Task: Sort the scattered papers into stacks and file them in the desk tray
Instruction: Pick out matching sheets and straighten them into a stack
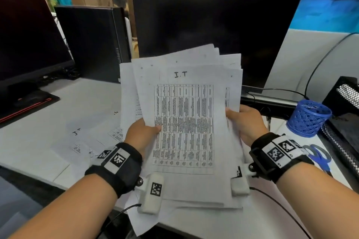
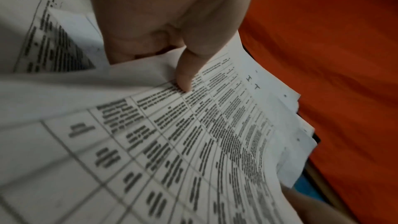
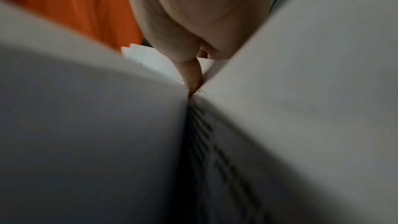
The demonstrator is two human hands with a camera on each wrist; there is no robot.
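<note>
Above the white desk (image 1: 48, 114), before a dark flat monitor (image 1: 213, 31), a loose fanned stack of white printed papers (image 1: 186, 122) headed "I.T" is held up, its lower edge over more sheets. Left hand (image 1: 142, 132) pinches its left edge, thumb on top; right hand (image 1: 245, 120) likewise grips the right. Blue mesh pen cup (image 1: 308, 117) stands right.

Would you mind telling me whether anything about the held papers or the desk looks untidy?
Yes. The stack of papers gripped by the left hand and right hand is fanned, its top corners out of line. More loose sheets lie askew on the desk.
</note>
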